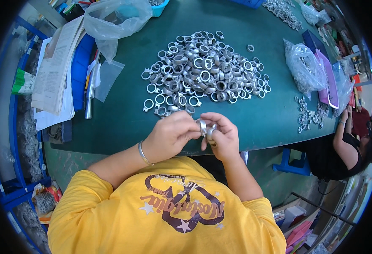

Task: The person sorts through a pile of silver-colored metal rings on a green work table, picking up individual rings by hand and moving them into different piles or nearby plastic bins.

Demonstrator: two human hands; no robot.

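Just in front of my body, both hands meet over the near edge of the green table. My left hand [169, 134], with a bracelet at the wrist, pinches a silvery metal ring [201, 127] between thumb and fingertips. Close beside it, my right hand [227, 142] is closed round another metal ring [212, 135]; whether more rings sit in that palm is hidden by the fingers. Past my hands lies a large heap of similar metal rings [205, 75], many with a small tab on the outside. Some loose rings [159, 100] reach close to my left hand.
Papers [55, 72], a blue tray [81, 63] and clear plastic bags [117, 21] line the table's left side. On the right are a bagged batch of parts [305, 70], a pink tray [327, 80] and small metal parts [311, 115]. Another person [347, 148] sits near a blue stool [294, 163].
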